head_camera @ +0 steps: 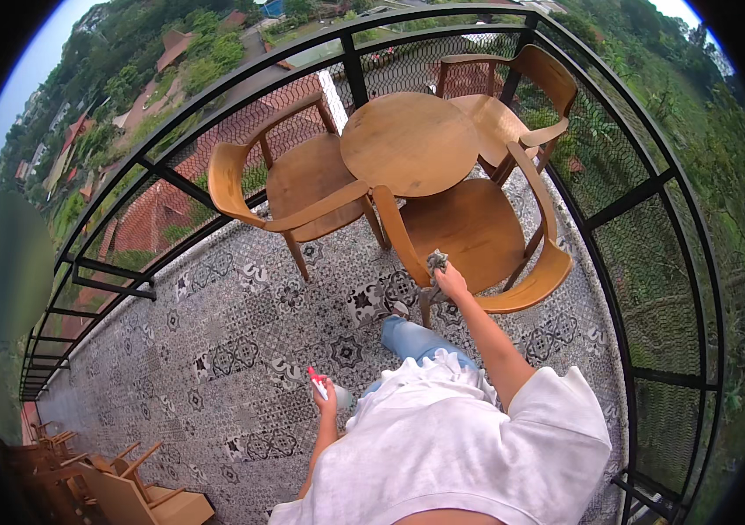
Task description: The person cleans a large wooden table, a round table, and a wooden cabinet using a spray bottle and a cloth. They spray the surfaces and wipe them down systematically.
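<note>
My left hand grips a spray bottle with a red and white trigger head, held low at my left side. A crumpled grey cloth is bunched in my right hand. That hand is over the near wooden armchair, beside the end of its left armrest; whether the cloth touches the wood I cannot tell. Beyond this chair stands a round wooden table. A second wooden armchair is left of the table, and a third armchair is behind it to the right.
A black metal railing with wire mesh bends around the furniture at the balcony's corner. Patterned grey tiles cover the floor. Upturned wooden furniture is piled at lower left. Roofs and trees lie below, outside the railing.
</note>
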A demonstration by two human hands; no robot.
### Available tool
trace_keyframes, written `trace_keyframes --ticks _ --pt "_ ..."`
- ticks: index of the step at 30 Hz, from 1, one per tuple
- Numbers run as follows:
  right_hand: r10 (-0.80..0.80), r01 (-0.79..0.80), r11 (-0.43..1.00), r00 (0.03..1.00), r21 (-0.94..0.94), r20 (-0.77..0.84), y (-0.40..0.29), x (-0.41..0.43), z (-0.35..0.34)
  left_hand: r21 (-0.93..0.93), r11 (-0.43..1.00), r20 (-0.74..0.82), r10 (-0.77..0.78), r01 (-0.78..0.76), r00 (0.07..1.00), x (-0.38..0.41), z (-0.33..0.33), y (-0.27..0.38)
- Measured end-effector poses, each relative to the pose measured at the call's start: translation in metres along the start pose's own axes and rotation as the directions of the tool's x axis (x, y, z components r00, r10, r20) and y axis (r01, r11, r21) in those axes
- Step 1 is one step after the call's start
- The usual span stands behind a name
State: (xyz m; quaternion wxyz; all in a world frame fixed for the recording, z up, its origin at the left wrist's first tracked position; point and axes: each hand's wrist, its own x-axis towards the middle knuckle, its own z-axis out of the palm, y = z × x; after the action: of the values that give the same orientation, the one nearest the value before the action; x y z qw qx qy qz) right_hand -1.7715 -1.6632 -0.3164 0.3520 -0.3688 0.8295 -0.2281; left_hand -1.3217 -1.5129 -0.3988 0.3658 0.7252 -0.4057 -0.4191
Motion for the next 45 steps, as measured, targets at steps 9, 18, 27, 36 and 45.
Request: trace_keyframes --ticks 9,18,27,36,45 --pt "0.343 -0.325 0.939 0.880 -0.112 0.329 0.077 0.061 0.037 -0.004 0.977 0.242 0.207 -0.212 0.948 0.168 0.047 0.092" --pt "0.251 -0.351 0.903 0.899 0.248 0.360 0.123 0.056 0.047 0.132 0.956 0.544 0.151 -0.262 0.826 0.223 0.096 0.162" --pt "0.301 -0.376 0.913 0.883 0.158 0.361 0.146 0.059 0.070 0.142 0.979 0.596 0.031 -0.144 0.802 0.236 0.114 0.212" --pt "0.427 -0.469 0.880 0.847 0.070 0.316 0.121 0.041 0.035 -0.027 0.953 0.527 0.269 -0.300 0.806 0.243 0.094 0.364" --pt "0.610 -0.622 0.767 0.783 0.159 0.120 0.085 0.056 0.047 -0.261 0.735 0.309 0.678 -0.626 0.667 0.299 0.118 0.513"
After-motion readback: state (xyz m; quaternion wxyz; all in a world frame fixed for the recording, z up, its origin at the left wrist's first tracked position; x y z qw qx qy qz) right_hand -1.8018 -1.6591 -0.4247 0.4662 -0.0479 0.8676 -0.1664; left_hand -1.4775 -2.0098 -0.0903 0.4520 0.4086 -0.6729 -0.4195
